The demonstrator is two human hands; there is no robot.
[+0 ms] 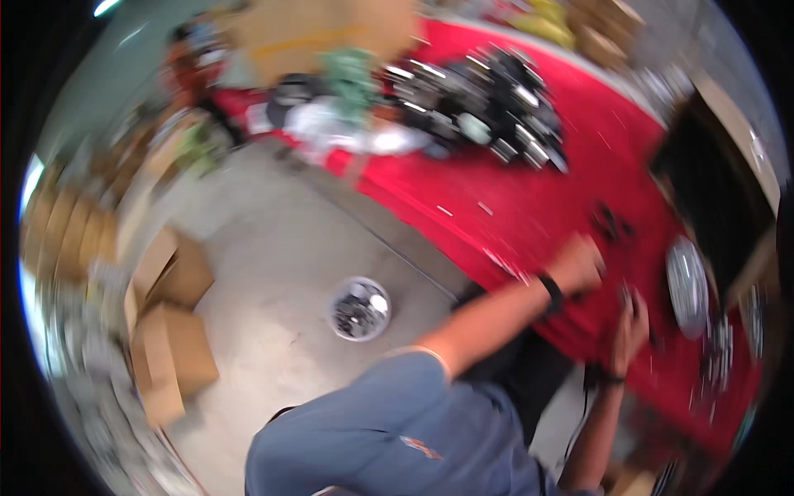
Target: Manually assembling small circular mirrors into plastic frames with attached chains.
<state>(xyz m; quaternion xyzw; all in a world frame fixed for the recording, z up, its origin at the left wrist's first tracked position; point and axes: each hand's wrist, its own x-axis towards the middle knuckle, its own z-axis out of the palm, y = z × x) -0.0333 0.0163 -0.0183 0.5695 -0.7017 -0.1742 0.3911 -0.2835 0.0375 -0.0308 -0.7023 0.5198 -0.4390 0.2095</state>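
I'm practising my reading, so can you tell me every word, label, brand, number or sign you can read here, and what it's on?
None can be read; the picture is too blurred.
Shirt: a small orange mark, too blurred to tell if it has letters.
Big box: a yellow band, no letters clear.
Black thing near the left hand: too blurred.

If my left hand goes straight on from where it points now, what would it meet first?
Probably the black thing on the red cloth, just beyond your left hand; blur leaves depth unclear.
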